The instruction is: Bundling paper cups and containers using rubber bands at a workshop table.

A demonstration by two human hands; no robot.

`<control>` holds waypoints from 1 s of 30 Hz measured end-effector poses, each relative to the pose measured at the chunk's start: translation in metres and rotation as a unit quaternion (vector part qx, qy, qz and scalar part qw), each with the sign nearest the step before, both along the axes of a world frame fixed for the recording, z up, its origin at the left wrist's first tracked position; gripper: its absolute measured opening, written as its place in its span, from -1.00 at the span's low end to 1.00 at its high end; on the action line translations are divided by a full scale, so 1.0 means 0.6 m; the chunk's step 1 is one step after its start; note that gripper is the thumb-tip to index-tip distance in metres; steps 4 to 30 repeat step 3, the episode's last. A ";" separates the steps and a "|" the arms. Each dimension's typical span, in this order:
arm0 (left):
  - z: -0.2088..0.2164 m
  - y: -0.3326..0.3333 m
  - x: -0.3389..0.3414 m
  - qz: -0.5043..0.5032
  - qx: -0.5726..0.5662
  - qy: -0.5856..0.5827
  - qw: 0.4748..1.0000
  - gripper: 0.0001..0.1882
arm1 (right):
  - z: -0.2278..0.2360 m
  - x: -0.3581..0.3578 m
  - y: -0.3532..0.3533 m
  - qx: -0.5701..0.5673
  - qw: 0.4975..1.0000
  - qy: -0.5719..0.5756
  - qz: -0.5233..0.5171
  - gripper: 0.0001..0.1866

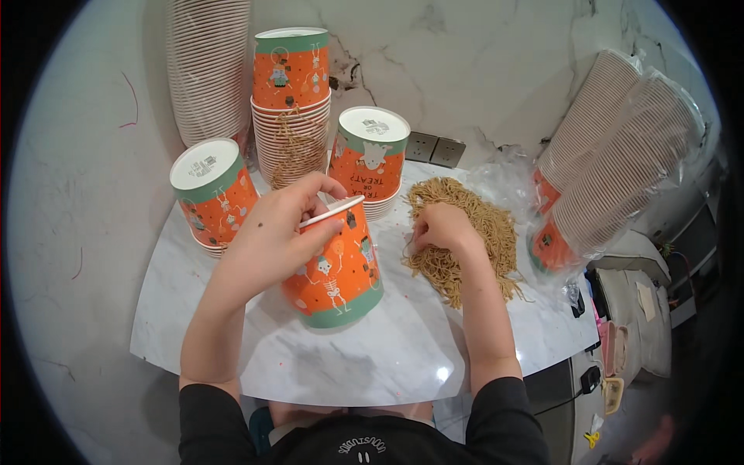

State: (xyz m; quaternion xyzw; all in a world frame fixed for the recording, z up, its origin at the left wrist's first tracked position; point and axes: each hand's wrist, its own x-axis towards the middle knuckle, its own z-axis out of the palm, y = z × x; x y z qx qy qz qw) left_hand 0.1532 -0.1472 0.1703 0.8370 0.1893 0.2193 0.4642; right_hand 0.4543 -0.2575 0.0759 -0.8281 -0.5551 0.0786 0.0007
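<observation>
My left hand (pixel 291 229) grips an orange paper cup (pixel 333 271) by its white rim, thumb outside and fingers over the opening. The cup has a green base band and a skeleton print, and tilts a little above the marble-patterned table (pixel 364 364). To the right lies a tangled pile of tan strings (pixel 484 256). My right hand (pixel 442 232) reaches into its left side, fingers curled and pinched on the strings; the fingertips are partly hidden.
Upside-down stacks of matching cups stand at the left (pixel 213 190), back (pixel 291 116) and centre back (pixel 368 167). Tan strings hang on the back stack. A tall cup stack (pixel 209 70) leans on the wall. Plastic-wrapped cup stacks (pixel 612 163) stand at right, near a wall socket (pixel 434 149).
</observation>
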 end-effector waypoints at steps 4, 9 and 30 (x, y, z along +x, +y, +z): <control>-0.017 0.009 0.011 -0.026 -0.005 -0.010 1.000 -0.76 | 0.018 0.006 -0.008 0.118 0.992 0.037 -0.034 -0.81; -0.017 0.009 0.011 -0.026 -0.005 -0.010 1.000 -0.76 | 0.018 0.006 -0.008 0.118 0.992 0.037 -0.034 -0.81; -0.017 0.009 0.011 -0.026 -0.005 -0.010 1.000 -0.76 | 0.018 0.006 -0.008 0.118 0.992 0.037 -0.034 -0.81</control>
